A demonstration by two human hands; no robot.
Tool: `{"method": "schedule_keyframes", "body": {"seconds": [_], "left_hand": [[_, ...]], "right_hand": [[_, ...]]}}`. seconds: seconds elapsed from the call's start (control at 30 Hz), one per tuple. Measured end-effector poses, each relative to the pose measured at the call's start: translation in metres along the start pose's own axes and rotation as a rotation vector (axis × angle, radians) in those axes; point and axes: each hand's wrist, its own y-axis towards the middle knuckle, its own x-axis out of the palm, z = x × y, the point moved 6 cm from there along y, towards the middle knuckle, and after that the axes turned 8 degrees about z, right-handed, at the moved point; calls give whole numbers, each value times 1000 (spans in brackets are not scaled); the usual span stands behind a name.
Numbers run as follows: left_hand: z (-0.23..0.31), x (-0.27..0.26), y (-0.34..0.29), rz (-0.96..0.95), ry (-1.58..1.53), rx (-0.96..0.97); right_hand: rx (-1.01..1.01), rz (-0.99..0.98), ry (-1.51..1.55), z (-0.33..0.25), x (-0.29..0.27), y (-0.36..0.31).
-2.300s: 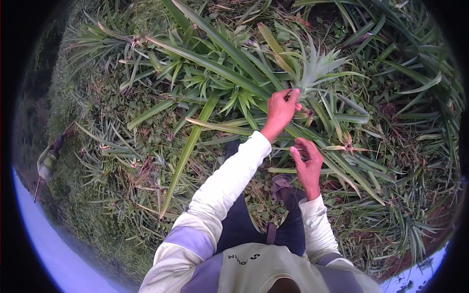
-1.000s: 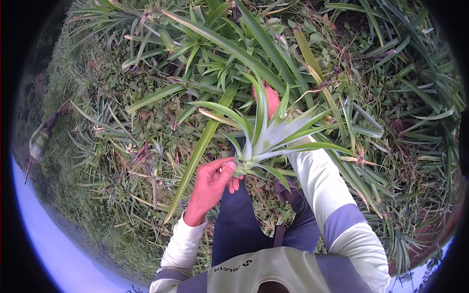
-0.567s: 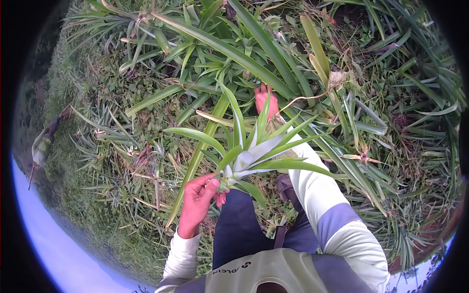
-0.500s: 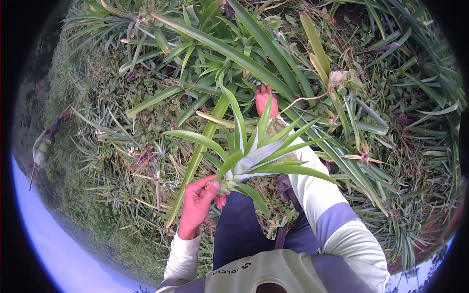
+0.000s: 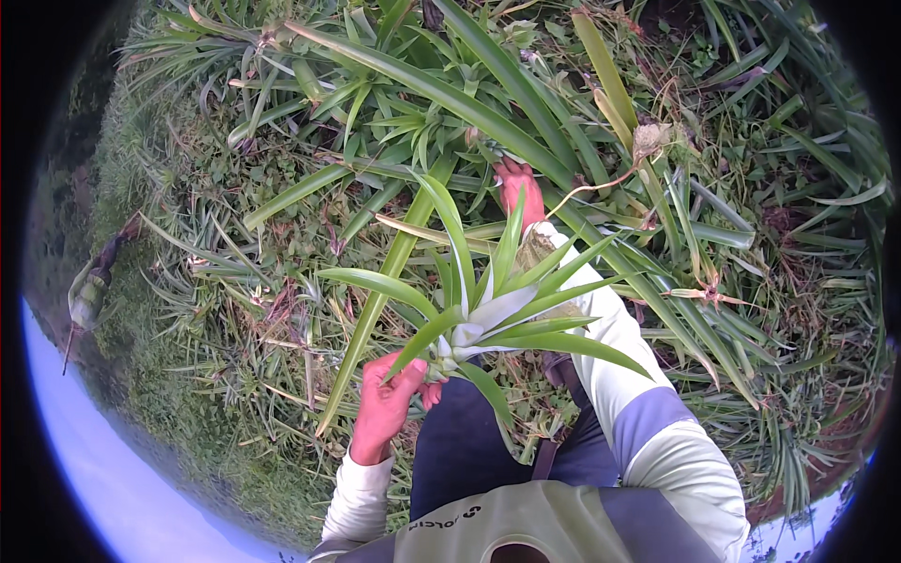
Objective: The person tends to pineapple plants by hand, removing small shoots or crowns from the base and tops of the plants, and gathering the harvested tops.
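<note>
My left hand (image 5: pixel 387 405) pinches the pale base of a pineapple sucker (image 5: pixel 474 328), its thumb and fingers closed round the stub. The sucker's long green leaves with whitish bases fan out up and to the right, over my right forearm. Farther off, my right hand (image 5: pixel 519 190) reaches low into a growing pineapple plant (image 5: pixel 422 117), under a long broad leaf (image 5: pixel 479 111). Its fingers curl inward near the plant's base; their tips are hidden, and what they grip cannot be made out.
Weeds and cut stalks cover the ground around me. Long leaves slope down at the right, near a dry tan clump (image 5: pixel 650 141) on a stalk. A yellowish-green leaf (image 5: pixel 380 291) lies left of the sucker. More spiky plants (image 5: pixel 826 141) crowd the right edge.
My left hand and the sucker have shifted slightly down and right in the picture. My right hand's fingers have curled in more at the plant's base.
</note>
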Motion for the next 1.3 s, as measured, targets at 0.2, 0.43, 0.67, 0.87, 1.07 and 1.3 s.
{"method": "schedule_keyframes", "body": {"seconds": [0.2, 0.43, 0.67, 0.87, 1.07, 1.3], "left_hand": [[-9, -5, -7, -13, -5, 3], [-24, -10, -9, 6, -73, -13], [-21, 1, -6, -19, -107, -10], [-23, 8, -3, -59, -69, -6], [-16, 15, -8, -5, -70, 3], [-7, 2, -30, -12, -80, 56]], "right_hand": [[85, 33, 196, -11, -14, 6], [497, -112, 378, -34, -24, 1], [550, -77, 425, -30, -17, -9], [590, -65, 513, -32, -13, -15], [636, -39, 691, -45, -20, -32], [809, 124, 1236, -66, -68, -73]]}}
